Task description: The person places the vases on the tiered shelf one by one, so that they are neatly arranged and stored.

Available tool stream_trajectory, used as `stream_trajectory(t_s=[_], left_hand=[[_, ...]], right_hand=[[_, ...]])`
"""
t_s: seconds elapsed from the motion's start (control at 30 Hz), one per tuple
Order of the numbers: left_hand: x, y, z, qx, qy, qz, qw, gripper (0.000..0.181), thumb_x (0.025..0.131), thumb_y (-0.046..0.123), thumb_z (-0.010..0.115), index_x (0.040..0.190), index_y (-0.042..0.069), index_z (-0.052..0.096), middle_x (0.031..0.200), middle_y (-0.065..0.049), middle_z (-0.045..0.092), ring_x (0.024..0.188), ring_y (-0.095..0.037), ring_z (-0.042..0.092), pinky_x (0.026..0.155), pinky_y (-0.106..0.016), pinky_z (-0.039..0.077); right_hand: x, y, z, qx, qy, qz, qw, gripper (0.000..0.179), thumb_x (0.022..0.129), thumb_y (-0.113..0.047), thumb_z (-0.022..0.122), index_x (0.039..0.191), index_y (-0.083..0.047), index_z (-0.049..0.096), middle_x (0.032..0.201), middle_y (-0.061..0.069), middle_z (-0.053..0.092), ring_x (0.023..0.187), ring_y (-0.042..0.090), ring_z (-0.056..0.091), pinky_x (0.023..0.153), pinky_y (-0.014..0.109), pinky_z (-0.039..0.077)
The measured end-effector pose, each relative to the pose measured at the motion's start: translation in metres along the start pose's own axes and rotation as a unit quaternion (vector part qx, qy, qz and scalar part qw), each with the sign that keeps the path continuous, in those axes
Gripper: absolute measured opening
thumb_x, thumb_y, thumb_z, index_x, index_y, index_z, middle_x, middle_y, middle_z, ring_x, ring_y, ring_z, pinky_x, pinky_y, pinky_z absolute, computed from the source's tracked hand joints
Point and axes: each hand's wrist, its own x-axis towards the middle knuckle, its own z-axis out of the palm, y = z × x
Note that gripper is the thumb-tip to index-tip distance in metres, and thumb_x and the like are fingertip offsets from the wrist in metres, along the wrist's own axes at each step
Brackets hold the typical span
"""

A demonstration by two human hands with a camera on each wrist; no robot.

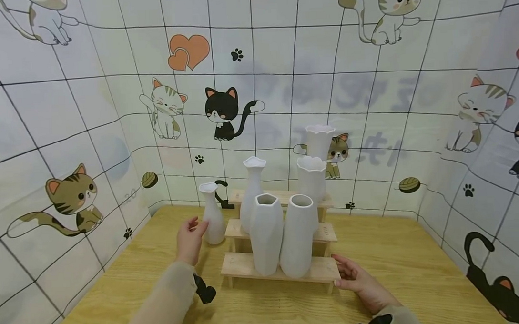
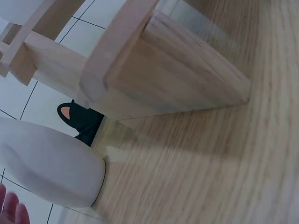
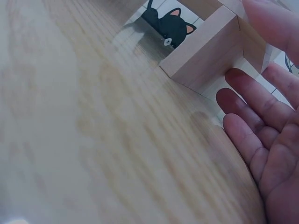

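Observation:
In the head view, my left hand is beside a small white vase with a flared rim that stands on the table, left of a stepped wooden stand. Its fingertips overlap the vase's edge there; in the left wrist view, finger parts show close to the vase, and contact is unclear. My right hand holds the right end of the stand's lowest board. The right wrist view shows the board's corner between thumb and index finger, with the other fingers loosely bent below.
On the lowest step stand a faceted white vase and a smooth tapered one. Behind them are a slender vase and two scalloped-rim vases, one in front and a higher one. A cat-printed wall covering surrounds the wooden tabletop.

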Motion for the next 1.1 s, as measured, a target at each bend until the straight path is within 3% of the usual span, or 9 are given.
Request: stream_trajectory(t_s=[0.2, 0.5, 0.67, 0.83, 1.1], left_hand=[[0.008, 0.003, 0.010, 0.021, 0.029, 0.007, 0.9993, 0.061, 0.091, 0.031, 0.068, 0.137, 0.000, 0.044, 0.140, -0.022, 0.039, 0.119, -0.034, 0.038, 0.097, -0.046, 0.037], [0.013, 0.004, 0.021, 0.045, 0.016, -0.018, 0.9987, 0.075, 0.090, 0.038, 0.067, 0.146, 0.001, 0.032, 0.150, -0.023, 0.026, 0.135, -0.042, 0.028, 0.105, -0.057, 0.031], [0.012, 0.004, 0.025, 0.005, 0.005, -0.045, 0.9989, 0.083, 0.089, 0.034, 0.070, 0.150, 0.001, 0.024, 0.153, -0.026, 0.018, 0.135, -0.046, 0.026, 0.106, -0.060, 0.028], [0.013, 0.002, 0.032, -0.041, -0.006, -0.054, 0.9977, 0.083, 0.087, 0.021, 0.072, 0.150, 0.000, 0.022, 0.152, -0.026, 0.024, 0.134, -0.045, 0.030, 0.106, -0.059, 0.028], [0.018, -0.006, 0.042, -0.017, 0.016, -0.048, 0.9986, 0.079, 0.082, 0.012, 0.076, 0.145, -0.003, 0.031, 0.140, -0.027, 0.040, 0.126, -0.044, 0.040, 0.103, -0.059, 0.033]], right_hand=[[0.000, 0.000, 0.000, 0.007, -0.002, -0.003, 1.0000, 0.079, 0.095, -0.009, 0.060, 0.150, 0.007, 0.007, 0.139, 0.021, 0.046, 0.111, 0.017, 0.051, 0.090, 0.031, 0.044], [-0.001, 0.002, -0.001, 0.008, -0.010, -0.007, 0.9999, 0.078, 0.095, -0.009, 0.060, 0.150, 0.008, 0.007, 0.136, 0.016, 0.049, 0.112, 0.018, 0.051, 0.090, 0.031, 0.044], [-0.001, 0.002, -0.001, 0.009, -0.005, 0.000, 0.9999, 0.078, 0.095, -0.009, 0.061, 0.150, 0.007, 0.008, 0.134, 0.013, 0.050, 0.112, 0.018, 0.051, 0.091, 0.031, 0.043], [-0.002, 0.003, -0.001, 0.010, -0.014, -0.014, 0.9998, 0.078, 0.095, -0.008, 0.060, 0.150, 0.008, 0.007, 0.134, 0.014, 0.050, 0.111, 0.017, 0.052, 0.090, 0.030, 0.044], [-0.001, 0.000, 0.001, 0.001, 0.006, 0.017, 0.9998, 0.081, 0.093, -0.012, 0.064, 0.151, 0.004, 0.009, 0.136, 0.017, 0.049, 0.112, 0.019, 0.051, 0.091, 0.034, 0.042]])
